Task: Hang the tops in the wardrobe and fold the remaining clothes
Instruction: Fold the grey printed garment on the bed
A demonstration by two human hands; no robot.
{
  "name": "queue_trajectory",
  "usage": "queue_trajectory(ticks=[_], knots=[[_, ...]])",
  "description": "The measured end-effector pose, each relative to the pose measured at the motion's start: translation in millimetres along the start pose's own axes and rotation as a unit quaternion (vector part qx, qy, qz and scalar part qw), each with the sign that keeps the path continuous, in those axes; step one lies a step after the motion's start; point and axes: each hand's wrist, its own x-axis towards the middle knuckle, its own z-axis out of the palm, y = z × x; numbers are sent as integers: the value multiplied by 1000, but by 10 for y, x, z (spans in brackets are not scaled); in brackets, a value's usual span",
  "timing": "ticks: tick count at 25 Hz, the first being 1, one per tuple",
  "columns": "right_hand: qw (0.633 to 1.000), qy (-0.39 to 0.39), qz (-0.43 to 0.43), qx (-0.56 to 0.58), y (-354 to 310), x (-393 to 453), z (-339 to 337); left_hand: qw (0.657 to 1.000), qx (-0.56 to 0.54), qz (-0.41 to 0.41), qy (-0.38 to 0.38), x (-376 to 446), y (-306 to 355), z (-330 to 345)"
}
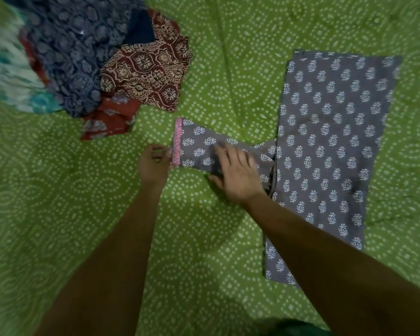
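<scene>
Two hands on one garment, both on its sleeve. Bed [204, 263] carries everything; green dotted sheet.

Nearest: grey printed top [330, 141] lies flat on the right half of the bed, body running near-to-far, hem end toward the near edge partly under the right forearm. Its sleeve [199, 144] sticks out sideways toward the bed's middle, long axis left-right, roughly square to the body.

Right hand [238, 175]: fingers straight and spread, palm flat on the sleeve near the armhole, pressing it down. Some motion blur, so exact finger contact is soft.

Left hand [153, 163]: grip is fingertips pinching the pink cuff [177, 141] at the sleeve's free end.

Key relation: sleeve runs from left-hand grip rightward to the top's body. Left hand holds the free end, right hand pins the root. My read: next move is folding the sleeve over onto the body, i.e. left hand carries the cuff rightward across the right hand's line. Left is the only hand placed for that. Or it's just smoothing before hanging; can't settle it from this.

Risk: right palm sits in the fold path, needs to lift or slide.

Far left corner: pile of clothes [87, 59], blue print, maroon print, red piece, pale teal at the edge. Well apart from the top, not yet sorted.
</scene>
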Motion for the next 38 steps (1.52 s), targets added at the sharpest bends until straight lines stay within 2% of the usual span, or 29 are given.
queue_trajectory(ticks=[3,5,6,8,9,10,11,13,14,15,17,20,22,25,26,27,28,29,30,31,32,34,36,38], knots=[[994,-36,-40,-96,-341,418,52,992,-119,-30,-14,-53,45,-21],[990,-66,-60,-112,-448,606,31,989,-142,-34,-32,-71,62,-54],[993,-79,-56,-71,-454,655,-20,991,-128,-27,-37,-76,72,-81],[988,-44,8,148,-407,651,-189,999,-15,22,-30,-54,76,-114],[953,-3,72,294,-339,622,-263,996,69,49,-26,-48,86,-130],[888,47,141,435,-244,616,-336,985,157,66,-18,-34,94,-138],[805,92,196,552,-137,618,-438,968,240,74,-10,-43,146,-132],[637,135,248,717,132,634,-550,921,366,135,-16,-92,298,-69],[575,131,246,769,238,640,-581,894,401,195,-38,-115,397,-9],[536,123,243,799,301,635,-594,868,422,249,-76,-134,493,72],[512,115,244,815,345,635,-590,826,452,300,-154,-142,691,266],[491,119,231,832,351,630,-610,801,481,273,-229,-83,842,519],[478,133,231,837,331,602,-637,779,502,275,-256,-57,728,479],[476,147,250,830,344,547,-612,706,565,343,-254,1,489,149],[476,142,258,829,356,536,-605,700,558,368,-253,36,439,36],[478,138,262,827,365,532,-598,711,529,386,-255,41,433,-62],[481,136,265,824,368,522,-614,742,484,382,-261,54,442,-143],[482,137,265,824,378,518,-631,803,404,340,-276,59,508,-216],[480,135,261,826,382,516,-660,872,289,258,-300,55,642,-283],[480,136,258,827,392,521,-677,910,190,172,-325,75,751,-295],[481,138,255,827,401,524,-695,926,111,98,-346,102,852,-290],[488,139,253,824,425,547,-693,950,85,28,-300,240,870,-198],[491,136,253,822,439,563,-674,981,26,-64,-179,323,753,-71],[488,131,256,824,449,561,-663,988,-40,-138,-62,206,570,41]])
